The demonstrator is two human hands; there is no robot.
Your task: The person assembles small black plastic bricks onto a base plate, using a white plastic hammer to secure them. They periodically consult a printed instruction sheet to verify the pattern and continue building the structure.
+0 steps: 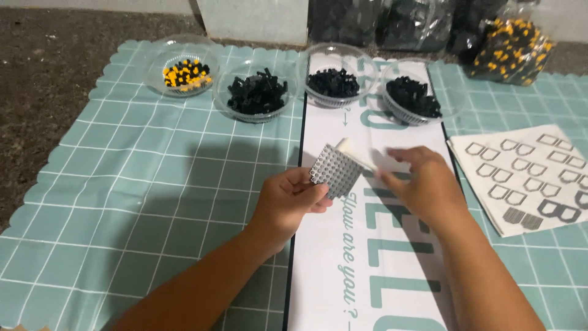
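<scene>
Two hands meet: left hand (288,199) pinches a grey studded plate (335,170), right hand (419,184) grips its white piece (352,151).

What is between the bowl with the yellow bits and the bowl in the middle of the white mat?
A clear bowl of black pieces sits between the yellow-and-black bowl and the middle bowl, seen from the head camera.

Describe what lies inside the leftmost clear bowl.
The leftmost clear bowl holds a heap of small yellow and black pieces. The pieces underneath the heap are covered.
</scene>
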